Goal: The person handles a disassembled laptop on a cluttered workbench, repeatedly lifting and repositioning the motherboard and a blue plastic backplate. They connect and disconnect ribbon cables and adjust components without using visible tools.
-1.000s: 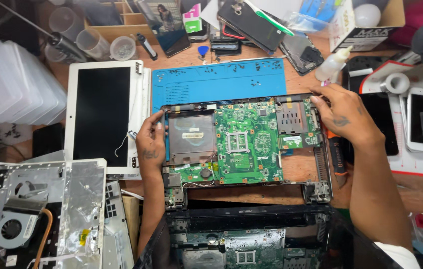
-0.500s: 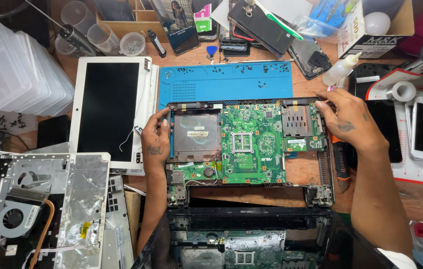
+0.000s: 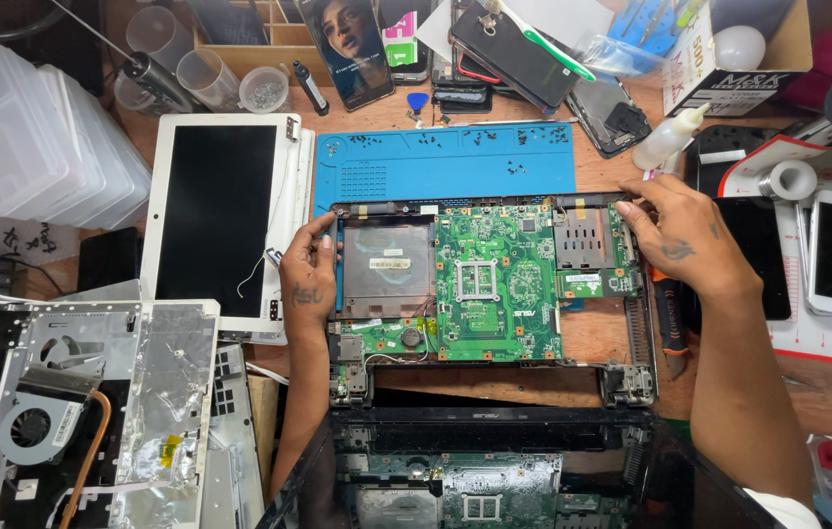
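Note:
An opened laptop base (image 3: 632,338) lies in the middle of the bench, with a green motherboard (image 3: 499,284) and a grey drive bay (image 3: 387,269) exposed inside it. My left hand (image 3: 308,274) grips the left edge of the board beside the drive bay. My right hand (image 3: 681,235) holds the board's upper right corner, fingers curled over the frame's edge. The base's rear edge rests on a blue work mat (image 3: 445,167).
A white-framed screen panel (image 3: 215,220) lies left of the base. A silver keyboard cover with fan and copper heat pipe (image 3: 93,411) sits front left. Another black laptop body (image 3: 475,470) is nearest me. Phones, cups, a glue bottle (image 3: 666,142) and clear boxes (image 3: 34,137) crowd the back.
Both hands keep their hold on the board's two sides. The view has shifted slightly, so the laptop sits a little lower in the picture.

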